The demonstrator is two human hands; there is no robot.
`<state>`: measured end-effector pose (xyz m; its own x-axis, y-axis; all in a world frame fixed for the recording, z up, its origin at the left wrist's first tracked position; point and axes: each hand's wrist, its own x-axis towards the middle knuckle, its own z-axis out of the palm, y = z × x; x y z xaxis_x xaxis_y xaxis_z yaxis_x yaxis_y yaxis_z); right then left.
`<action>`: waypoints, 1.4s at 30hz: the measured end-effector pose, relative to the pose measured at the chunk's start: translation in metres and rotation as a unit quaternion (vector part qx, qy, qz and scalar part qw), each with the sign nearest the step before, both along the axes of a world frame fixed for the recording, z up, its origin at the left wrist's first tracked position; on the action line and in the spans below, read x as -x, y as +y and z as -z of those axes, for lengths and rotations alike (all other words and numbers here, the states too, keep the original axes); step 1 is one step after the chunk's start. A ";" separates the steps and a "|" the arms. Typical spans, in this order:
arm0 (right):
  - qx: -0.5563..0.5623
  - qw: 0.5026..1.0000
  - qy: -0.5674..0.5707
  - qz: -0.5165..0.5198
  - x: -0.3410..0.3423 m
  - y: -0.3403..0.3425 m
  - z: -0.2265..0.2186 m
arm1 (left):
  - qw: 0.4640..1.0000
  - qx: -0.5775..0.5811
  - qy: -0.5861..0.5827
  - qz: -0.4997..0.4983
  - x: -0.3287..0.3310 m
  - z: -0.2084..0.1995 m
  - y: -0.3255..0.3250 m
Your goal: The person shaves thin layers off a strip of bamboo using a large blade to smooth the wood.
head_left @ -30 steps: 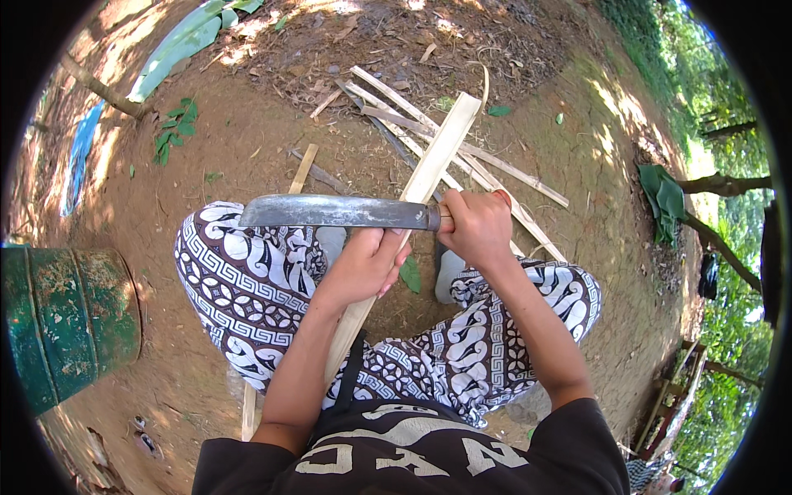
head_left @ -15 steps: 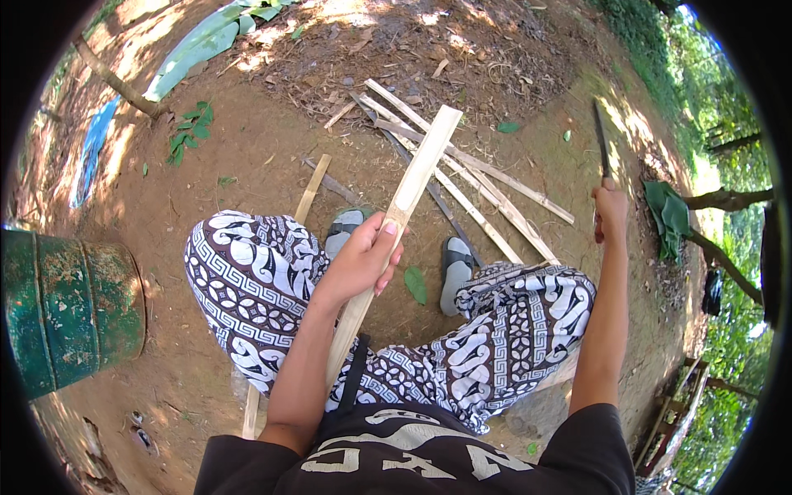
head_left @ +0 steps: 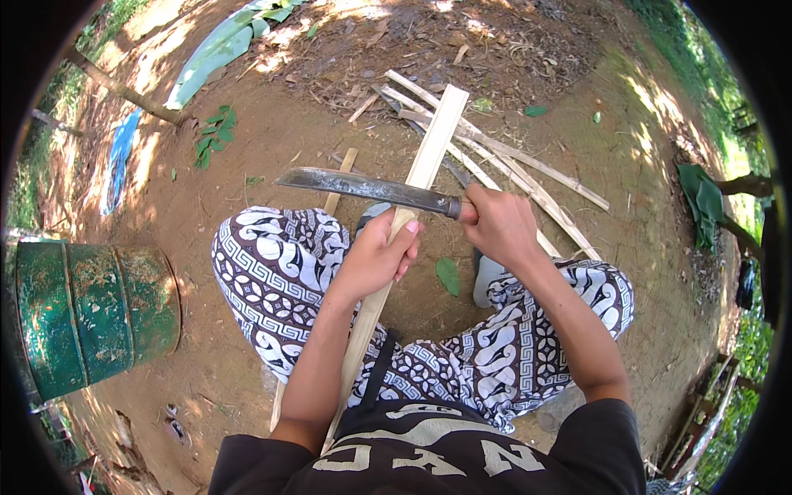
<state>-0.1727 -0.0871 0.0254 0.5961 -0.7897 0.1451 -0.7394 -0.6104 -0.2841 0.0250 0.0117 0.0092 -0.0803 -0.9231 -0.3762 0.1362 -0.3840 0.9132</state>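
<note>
A long pale strip, bamboo or wood (head_left: 435, 136), runs from beside my lap up and away, tilted to the right. My left hand (head_left: 381, 252) is closed around its middle. In my right hand (head_left: 502, 224) is the handle of a machete (head_left: 363, 187). Its dark, worn blade points left and lies across the strip, just beyond my left fingers. Whether the edge bites into the strip I cannot tell.
Several split strips (head_left: 536, 186) lie crossed on the dirt beyond my right knee. A rusty green drum (head_left: 99, 309) lies at the left. Further off are a banana leaf (head_left: 219, 58), a blue sheet (head_left: 122, 157) and a leafy sprig (head_left: 216, 136).
My right hand has swung the machete in from the far right, down across the strip. My left hand keeps its hold on the strip.
</note>
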 end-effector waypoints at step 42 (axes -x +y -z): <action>0.178 0.982 -0.067 0.014 0.014 -0.010 0.015 | 0.953 0.016 0.302 0.008 0.007 0.013 0.006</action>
<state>-0.1863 -0.0969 0.0100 0.5311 -0.6903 0.4914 -0.7279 -0.6685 -0.1524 0.0184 0.0180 -0.0039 -0.2866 -0.9303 -0.2289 0.6350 -0.3633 0.6817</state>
